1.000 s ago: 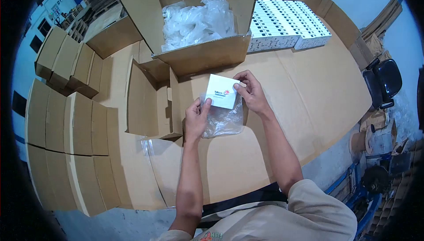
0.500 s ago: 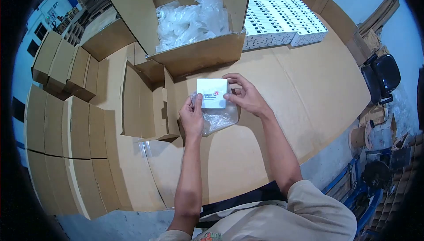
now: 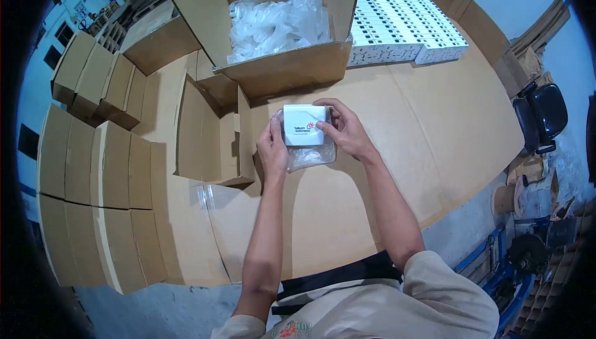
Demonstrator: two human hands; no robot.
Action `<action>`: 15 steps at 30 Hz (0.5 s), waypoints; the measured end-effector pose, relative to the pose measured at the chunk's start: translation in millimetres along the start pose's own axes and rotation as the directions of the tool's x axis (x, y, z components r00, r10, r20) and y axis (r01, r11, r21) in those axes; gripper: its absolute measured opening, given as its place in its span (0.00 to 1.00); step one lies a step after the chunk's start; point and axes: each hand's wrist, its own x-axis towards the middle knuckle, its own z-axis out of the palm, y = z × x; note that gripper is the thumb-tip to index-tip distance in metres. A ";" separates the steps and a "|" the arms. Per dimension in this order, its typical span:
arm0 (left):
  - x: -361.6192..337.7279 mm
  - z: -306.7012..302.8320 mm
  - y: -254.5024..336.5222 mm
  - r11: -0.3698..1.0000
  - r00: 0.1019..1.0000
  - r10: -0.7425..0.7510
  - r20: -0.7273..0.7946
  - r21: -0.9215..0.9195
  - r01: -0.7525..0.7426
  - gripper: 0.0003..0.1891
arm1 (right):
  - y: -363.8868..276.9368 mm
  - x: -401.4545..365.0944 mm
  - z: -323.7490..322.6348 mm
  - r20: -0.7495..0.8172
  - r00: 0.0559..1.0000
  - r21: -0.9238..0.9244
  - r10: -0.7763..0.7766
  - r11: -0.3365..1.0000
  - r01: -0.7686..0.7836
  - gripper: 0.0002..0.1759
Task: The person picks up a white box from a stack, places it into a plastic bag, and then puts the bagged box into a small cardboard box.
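Note:
A small white box with a red and dark logo is held above the cardboard-covered table. A clear plastic bag hangs around and below it. My left hand grips the box's left edge together with the bag. My right hand holds the box's right side, thumb on its front face. The box looks partly inside the bag's mouth.
An open carton full of clear plastic bags stands just beyond my hands. Rows of white boxes lie at the back right. Flat and folded cartons are stacked on the left. A black chair stands at the right.
The white box has moved down and squared up between both hands, going further into the plastic bag. The bag has bunched up under the box.

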 end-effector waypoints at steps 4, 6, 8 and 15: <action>1.2 2.8 -1.5 0.999 0.999 0.036 0.037 -0.034 -0.035 0.23 | -0.8 -0.9 -4.1 -0.034 0.999 -0.015 -0.038 0.999 0.038 0.22; -3.1 0.6 6.9 0.998 0.994 0.069 0.082 -0.015 -0.068 0.23 | 1.6 -1.7 -4.1 -0.039 0.997 0.003 -0.067 0.998 0.067 0.20; -4.5 -1.4 10.7 0.997 0.992 0.079 0.103 -0.013 -0.078 0.23 | -0.3 -3.4 -4.1 -0.038 0.999 -0.004 -0.029 1.000 0.028 0.17; -5.7 -7.8 18.1 0.996 0.994 0.087 0.071 0.020 -0.088 0.24 | -4.9 -4.2 1.8 -0.067 0.996 -0.029 -0.055 0.998 0.053 0.10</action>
